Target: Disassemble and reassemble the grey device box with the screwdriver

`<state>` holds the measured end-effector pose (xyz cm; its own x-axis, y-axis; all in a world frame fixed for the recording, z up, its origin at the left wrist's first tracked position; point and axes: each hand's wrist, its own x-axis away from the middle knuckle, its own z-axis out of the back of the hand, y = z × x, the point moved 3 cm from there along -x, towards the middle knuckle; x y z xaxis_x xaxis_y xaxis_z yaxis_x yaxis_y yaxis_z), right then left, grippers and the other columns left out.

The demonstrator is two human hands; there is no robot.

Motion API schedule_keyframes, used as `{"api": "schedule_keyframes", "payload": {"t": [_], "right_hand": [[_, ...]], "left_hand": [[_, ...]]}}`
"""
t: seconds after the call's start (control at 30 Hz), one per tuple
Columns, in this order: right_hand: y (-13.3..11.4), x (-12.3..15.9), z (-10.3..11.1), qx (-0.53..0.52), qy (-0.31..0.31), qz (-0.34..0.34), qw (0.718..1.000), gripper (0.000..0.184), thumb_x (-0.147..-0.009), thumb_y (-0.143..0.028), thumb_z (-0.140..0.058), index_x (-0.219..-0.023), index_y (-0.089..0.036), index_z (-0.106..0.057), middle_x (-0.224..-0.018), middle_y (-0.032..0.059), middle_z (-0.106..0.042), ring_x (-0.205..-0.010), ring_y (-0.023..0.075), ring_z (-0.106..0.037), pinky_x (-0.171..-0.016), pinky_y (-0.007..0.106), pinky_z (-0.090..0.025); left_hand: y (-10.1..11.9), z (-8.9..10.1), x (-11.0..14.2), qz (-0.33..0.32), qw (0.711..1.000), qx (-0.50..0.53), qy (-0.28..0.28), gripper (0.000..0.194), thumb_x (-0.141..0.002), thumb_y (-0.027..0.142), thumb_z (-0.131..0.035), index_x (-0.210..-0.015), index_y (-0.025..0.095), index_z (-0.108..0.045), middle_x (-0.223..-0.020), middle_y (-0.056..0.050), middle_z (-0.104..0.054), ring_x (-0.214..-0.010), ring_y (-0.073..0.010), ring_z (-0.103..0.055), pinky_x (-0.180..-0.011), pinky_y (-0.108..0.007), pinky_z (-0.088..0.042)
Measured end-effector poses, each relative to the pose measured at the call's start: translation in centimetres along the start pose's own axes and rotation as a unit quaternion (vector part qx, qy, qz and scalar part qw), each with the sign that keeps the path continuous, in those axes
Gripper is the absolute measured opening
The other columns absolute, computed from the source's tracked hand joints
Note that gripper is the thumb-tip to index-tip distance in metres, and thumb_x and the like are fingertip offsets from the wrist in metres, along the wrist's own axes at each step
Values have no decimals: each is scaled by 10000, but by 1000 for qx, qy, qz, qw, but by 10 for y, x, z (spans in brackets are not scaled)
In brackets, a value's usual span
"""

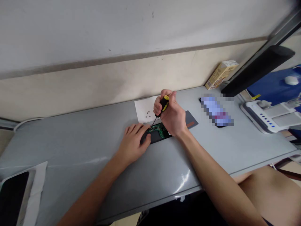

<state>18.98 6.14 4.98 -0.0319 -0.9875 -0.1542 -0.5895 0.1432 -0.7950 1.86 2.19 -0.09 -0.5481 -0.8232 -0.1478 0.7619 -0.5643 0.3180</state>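
My right hand (172, 116) is closed around a black-and-yellow screwdriver (164, 103). The shaft slants down to the left, and its tip meets a green circuit board (157, 128) inside an opened black electronic device (155, 137). What kind of device it is, I cannot tell. Fingers on the far side and thumb on the near side, my left hand (134, 141) grips the device's left end and hides that part. Several small dark screws (147, 114) lie on a white sheet of paper (140, 109) just behind the device. My right wrist covers part of the device's right end.
A dark grey flat piece (191, 120) with a reddish strip lies beside my right wrist. Farther right are a phone (216, 111), a carton (221, 75) and a white device with blue buttons (265, 119). A dark-screened tablet-like object (14, 197) sits front left. The wall (105, 84) borders the grey table (82, 138).
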Motion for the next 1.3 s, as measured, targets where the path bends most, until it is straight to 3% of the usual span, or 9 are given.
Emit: {"api": "schedule_keyframes", "payload": {"t": [0.17,0.33,0.5,0.63,0.93,1.1,1.3], "right_hand": [[2,1,5,16,-20,18,1000,305,-968,-521,-626,-912,-270,-462,-719,-31,-459,-628,140,-432,-623,283,-444],[0,0,12,52,-27,39,998,314,-995,-558,-558,-946,-248,-572,-888,28,-562,-752,153,-545,-724,315,-487],[-1,6,6,17,-25,-5,1000,365,-1003,-613,-479,-1044,-264,-580,-746,-3,-476,-644,159,-459,-650,321,-456],[-2,11,3,20,-23,-21,999,337,-975,-616,-533,-985,-280,-512,-686,-31,-401,-595,152,-378,-615,312,-421],[-1,6,7,46,-43,-4,998,341,-981,-612,-539,-966,-272,-521,-792,2,-503,-673,159,-497,-642,316,-471],[-2,5,9,36,-2,-18,999,388,-985,-651,-486,-898,-274,-506,-703,-17,-420,-614,159,-421,-606,314,-458],[-5,11,8,27,-32,-28,999,397,-976,-634,-515,-847,-258,-507,-689,-6,-408,-609,156,-374,-597,317,-423]], "left_hand": [[0,0,0,-3,1000,4,1,336,-1039,319,-445,-1321,224,-600,-1228,-94,-665,-1112,-282,-565,-980,-469,-431],[0,0,1,-1,1000,4,4,339,-1033,312,-454,-1325,224,-602,-1225,-93,-665,-1119,-293,-567,-974,-473,-436],[1,0,1,0,1000,1,4,327,-1032,319,-462,-1315,233,-600,-1216,-88,-665,-1107,-291,-566,-958,-463,-432],[1,-2,1,-4,1000,3,6,318,-1031,314,-475,-1314,229,-591,-1209,-85,-663,-1106,-290,-558,-959,-466,-425],[3,-2,0,3,1000,0,4,319,-1026,304,-471,-1315,232,-587,-1220,-82,-678,-1091,-297,-571,-940,-465,-422],[4,-2,-1,-2,1000,0,4,304,-1023,292,-473,-1298,246,-596,-1212,-68,-692,-1080,-292,-584,-939,-461,-411],[6,-2,-2,-12,1000,-8,1,298,-1016,270,-472,-1285,226,-591,-1171,-67,-702,-1062,-296,-574,-927,-466,-407]]}}
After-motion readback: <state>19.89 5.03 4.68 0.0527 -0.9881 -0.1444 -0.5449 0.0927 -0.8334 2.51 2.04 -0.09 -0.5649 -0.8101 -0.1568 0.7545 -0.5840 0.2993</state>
